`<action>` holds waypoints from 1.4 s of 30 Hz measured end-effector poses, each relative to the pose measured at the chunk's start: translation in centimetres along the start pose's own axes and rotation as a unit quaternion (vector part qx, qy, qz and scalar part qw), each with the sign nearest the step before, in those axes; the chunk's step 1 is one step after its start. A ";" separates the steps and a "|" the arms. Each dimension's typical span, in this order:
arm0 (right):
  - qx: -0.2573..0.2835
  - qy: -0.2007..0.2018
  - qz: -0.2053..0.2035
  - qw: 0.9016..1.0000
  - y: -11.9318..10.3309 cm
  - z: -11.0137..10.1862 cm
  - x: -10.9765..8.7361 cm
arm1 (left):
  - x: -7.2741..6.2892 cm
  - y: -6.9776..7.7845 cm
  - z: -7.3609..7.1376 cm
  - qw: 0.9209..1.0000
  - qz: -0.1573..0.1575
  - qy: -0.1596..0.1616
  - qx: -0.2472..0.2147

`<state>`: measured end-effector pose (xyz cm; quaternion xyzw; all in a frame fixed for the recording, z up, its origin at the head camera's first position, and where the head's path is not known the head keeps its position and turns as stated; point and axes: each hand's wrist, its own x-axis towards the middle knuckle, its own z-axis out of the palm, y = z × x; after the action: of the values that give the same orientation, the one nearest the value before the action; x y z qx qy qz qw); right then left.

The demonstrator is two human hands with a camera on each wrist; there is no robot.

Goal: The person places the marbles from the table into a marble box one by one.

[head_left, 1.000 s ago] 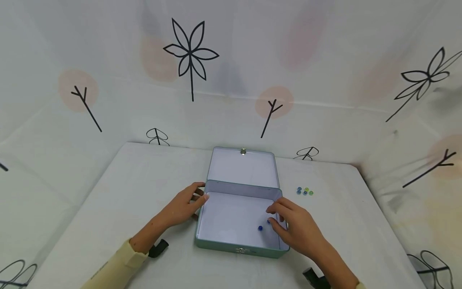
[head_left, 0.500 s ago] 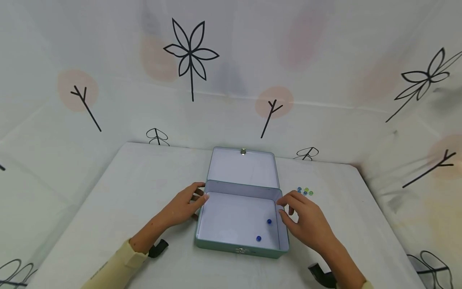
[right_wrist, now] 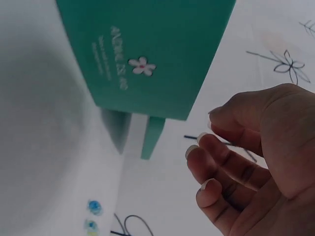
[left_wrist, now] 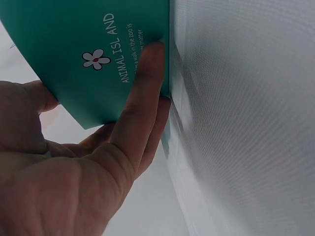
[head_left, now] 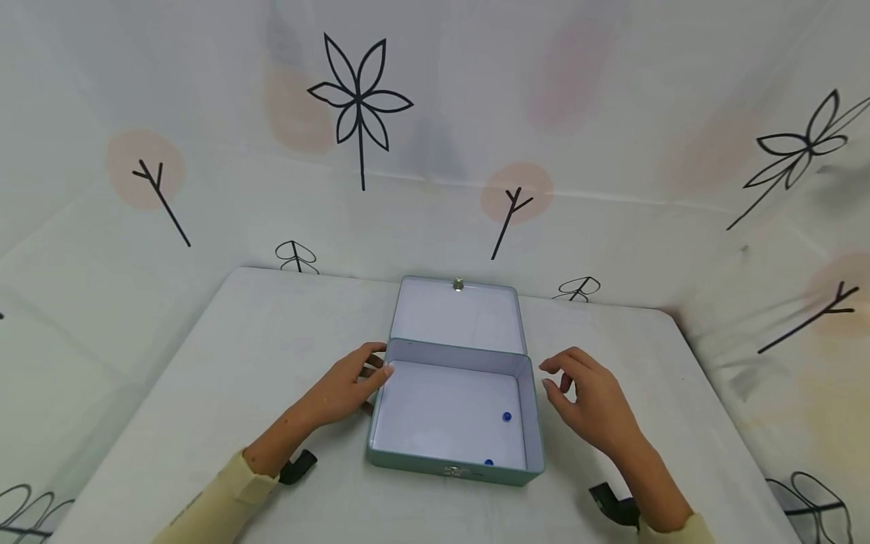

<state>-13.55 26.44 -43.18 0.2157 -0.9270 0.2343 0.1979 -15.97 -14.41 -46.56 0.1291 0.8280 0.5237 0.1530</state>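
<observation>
A green metal box (head_left: pixel 408 458) with a pale inside stands on the table, its lid (head_left: pixel 458 313) folded back. Two dark blue beads lie in it: one bead (head_left: pixel 507 416) toward the right, another bead (head_left: pixel 488 462) against the front wall. My left hand (head_left: pixel 350 385) holds the box's left side, thumb over the rim; in the left wrist view, fingers (left_wrist: pixel 133 118) lie along the printed wall. Just right of the box, my right hand (head_left: pixel 591 400) hovers with loosely bent fingers (right_wrist: pixel 202 162) and nothing between them.
Small clear blue beads (right_wrist: pixel 94 206) lie on the table right of the box; my right hand hides them in the head view. White cloth covers the table (head_left: pixel 272 332), and a patterned curtain (head_left: pixel 435 136) hangs behind. The lid has a metal clasp (head_left: pixel 458 284).
My right hand has moved from over the box to the right, out past its wall. One blue bead has rolled to the front wall; the other has settled. The left hand stays put.
</observation>
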 end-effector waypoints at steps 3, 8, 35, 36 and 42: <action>-0.005 0.003 0.010 1.000 0.7 0.0 0.1 | 0.0 -0.1 0.0 1.000 0.000 0.000 0.003; -0.014 0.016 0.012 1.000 2.1 0.2 0.1 | 0.1 -0.1 0.0 1.000 0.000 0.001 0.006; -0.030 -0.039 0.148 0.988 8.7 1.1 -1.1 | 0.2 -0.2 -0.1 1.000 0.002 0.000 0.003; -0.030 -0.042 0.152 0.987 8.9 1.2 -1.1 | 0.3 -0.2 -0.1 1.000 0.002 0.000 0.004; -0.030 -0.056 0.175 0.983 9.9 1.3 -1.5 | 0.3 -0.2 0.0 1.000 -0.003 0.002 0.010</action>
<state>-17.56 34.05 -48.40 0.0573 -0.9667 0.2247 0.1080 -16.22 -14.36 -46.79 0.1267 0.8341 0.5150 0.1515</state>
